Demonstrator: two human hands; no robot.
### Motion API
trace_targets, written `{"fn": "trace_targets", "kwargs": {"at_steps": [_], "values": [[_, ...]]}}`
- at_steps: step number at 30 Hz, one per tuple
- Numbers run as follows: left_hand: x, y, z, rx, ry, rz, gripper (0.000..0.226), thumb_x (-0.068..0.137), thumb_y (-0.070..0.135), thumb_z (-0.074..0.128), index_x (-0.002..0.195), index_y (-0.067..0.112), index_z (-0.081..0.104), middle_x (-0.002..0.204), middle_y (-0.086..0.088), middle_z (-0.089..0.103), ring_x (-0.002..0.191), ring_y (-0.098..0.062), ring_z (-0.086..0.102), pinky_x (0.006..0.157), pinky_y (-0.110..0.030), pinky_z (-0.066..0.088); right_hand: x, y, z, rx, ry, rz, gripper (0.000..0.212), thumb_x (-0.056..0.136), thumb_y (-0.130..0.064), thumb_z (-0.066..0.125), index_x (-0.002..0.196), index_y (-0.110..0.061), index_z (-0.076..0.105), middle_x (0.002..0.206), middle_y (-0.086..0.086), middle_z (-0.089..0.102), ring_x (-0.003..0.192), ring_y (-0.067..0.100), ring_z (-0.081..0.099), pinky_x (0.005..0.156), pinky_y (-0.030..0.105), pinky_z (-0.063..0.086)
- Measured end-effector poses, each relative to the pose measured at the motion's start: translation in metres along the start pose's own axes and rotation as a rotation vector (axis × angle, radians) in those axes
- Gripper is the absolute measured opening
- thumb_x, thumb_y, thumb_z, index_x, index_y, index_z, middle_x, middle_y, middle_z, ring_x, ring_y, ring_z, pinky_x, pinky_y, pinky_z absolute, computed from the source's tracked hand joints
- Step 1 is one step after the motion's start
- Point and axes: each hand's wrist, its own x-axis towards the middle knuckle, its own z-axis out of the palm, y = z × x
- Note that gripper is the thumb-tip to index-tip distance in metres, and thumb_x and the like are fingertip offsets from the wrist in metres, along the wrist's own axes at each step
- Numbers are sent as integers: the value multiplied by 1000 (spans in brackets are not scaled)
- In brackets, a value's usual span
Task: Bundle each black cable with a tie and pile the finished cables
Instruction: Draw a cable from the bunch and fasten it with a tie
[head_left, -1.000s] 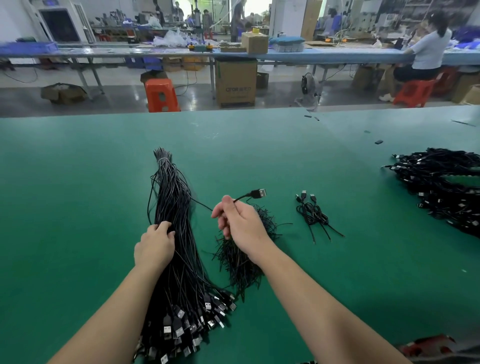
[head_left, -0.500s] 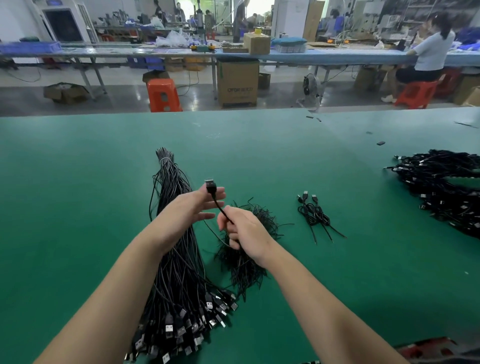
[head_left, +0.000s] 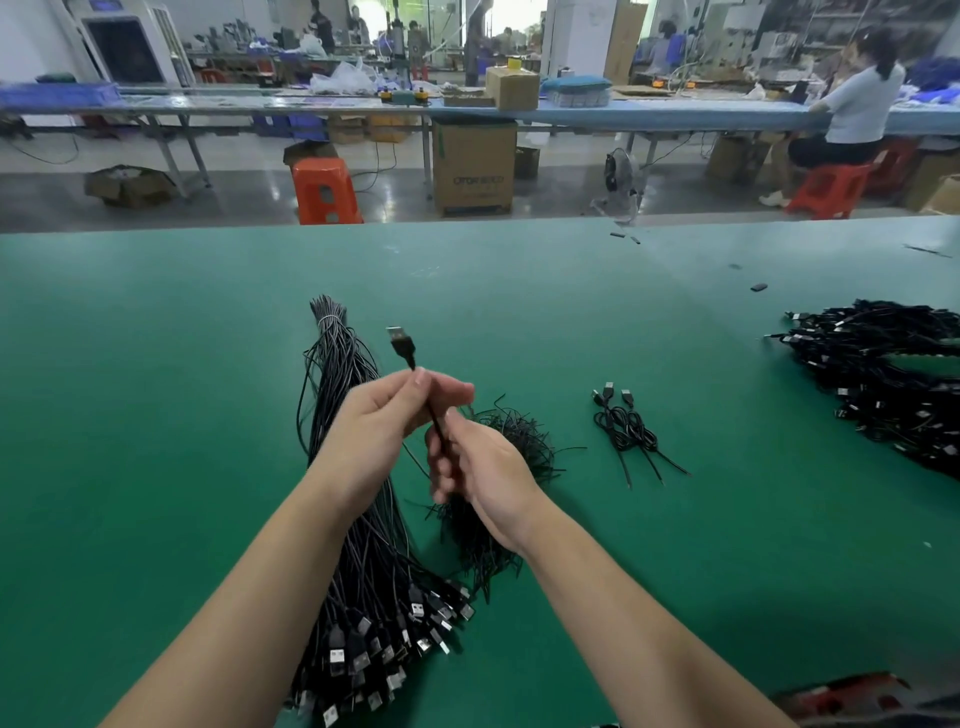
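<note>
My left hand (head_left: 374, 431) pinches a single black cable (head_left: 402, 343) just below its USB plug, which points up. My right hand (head_left: 483, 467) grips the same cable lower down, fingers curled round it. Both hands hover above the green table (head_left: 156, 415). Under my left forearm lies a long bundle of unbundled black cables (head_left: 363, 545), plugs toward me. A heap of black ties (head_left: 519, 441) lies beneath my right hand. Two tied cables (head_left: 623, 426) lie to the right.
A large pile of black cables (head_left: 883, 374) sits at the table's right edge. Small black scraps (head_left: 758, 287) lie near the far edge. Beyond the table are an orange stool (head_left: 324, 189), cardboard boxes and a seated person at a blue bench. A red object (head_left: 852, 696) shows at the bottom right.
My left hand left the cable bundle and came up to pinch the single cable near its plug. The plug swung from pointing right to pointing up, and my right hand slid lower along the cable.
</note>
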Motion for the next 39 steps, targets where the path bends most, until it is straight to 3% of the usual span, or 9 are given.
{"fn": "trace_targets", "kwargs": {"at_steps": [4,9,17,21,23,26,29,35,39], "values": [[0,25,-8,-257,83,64,38,102,30,44,93,10,75,96,-20,74,92,-36,73,81,-41,60,-2,6,1,-336,-59,-110,29,101,-41,48,79,-27,62,78,7,64,80,27,63,88,48,51],[5,70,-40,-381,153,156,47,105,34,37,86,20,77,85,-3,76,66,-14,69,61,-25,56,-3,32,2,-643,-76,-23,25,101,-48,54,103,-25,64,90,-17,65,87,0,59,90,30,50],[19,91,-63,-314,184,56,50,105,36,38,84,16,78,92,-7,77,79,-18,74,67,-27,59,-24,54,7,-714,-287,159,32,97,-30,53,128,-41,56,116,-3,66,46,5,46,46,26,44],[19,56,-47,-148,118,-64,40,103,32,41,108,6,70,114,-14,73,113,-28,68,96,-43,52,-22,21,18,-443,-277,56,57,91,-49,61,142,-28,49,140,-10,59,115,0,61,104,26,47],[14,43,-33,-66,60,-133,39,99,38,47,112,13,73,120,-5,72,117,-20,66,103,-44,45,-17,0,24,-194,-219,45,60,91,-55,58,138,-18,53,132,-3,66,124,12,61,112,35,43],[8,35,-15,-45,-13,-201,35,94,44,51,112,27,76,121,4,72,117,-13,66,99,-41,48,-10,-23,23,15,-133,34,52,98,-49,52,127,-6,60,103,7,71,82,20,68,79,38,59],[6,34,-5,-57,36,-130,33,88,40,56,106,25,79,117,1,74,115,-13,67,101,-42,49,-9,-29,12,-22,-69,26,31,106,-37,48,108,-9,62,72,-2,61,53,11,50,48,22,45],[3,18,-8,-65,-94,-83,41,90,45,54,117,21,75,107,-39,60,105,-26,70,102,-41,49,-10,-28,4,-60,-75,-118,29,107,-21,45,84,-17,63,59,-5,41,52,10,42,53,25,49],[6,6,-11,-81,-225,-92,46,96,46,47,122,18,72,122,-10,71,117,-27,65,103,-31,49,-13,-26,3,-93,-78,-132,31,106,-23,48,81,-23,66,57,-6,35,48,10,37,46,26,48]]}}
